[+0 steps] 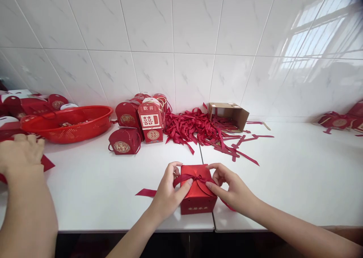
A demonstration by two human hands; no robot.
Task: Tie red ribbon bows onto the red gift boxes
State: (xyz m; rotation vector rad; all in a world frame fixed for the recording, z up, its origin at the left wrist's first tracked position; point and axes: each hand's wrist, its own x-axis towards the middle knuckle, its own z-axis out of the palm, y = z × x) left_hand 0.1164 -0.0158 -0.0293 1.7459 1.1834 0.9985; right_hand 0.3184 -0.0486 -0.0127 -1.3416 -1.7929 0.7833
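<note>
A red gift box (pixel 198 206) stands upright near the table's front edge, gold characters on its front face. Across its folded top runs a dark red ribbon (pixel 196 178), knotted at the middle. My left hand (pixel 171 190) is closed on the ribbon left of the knot, its thumb close to the knot and its index finger by the box's back left corner. On the other side, my right hand (pixel 231 184) pinches the ribbon just right of the knot. One ribbon tail lies out to the left on the table; another hangs at the box's right side.
Behind are several finished red boxes (pixel 124 141), a heap of red ribbons (pixel 193 127) and an open cardboard box (pixel 229 112) with red strips. At left, another person's hand (pixel 22 154) is near a red plastic basket (pixel 70 127). More red boxes (pixel 337 120) sit far right.
</note>
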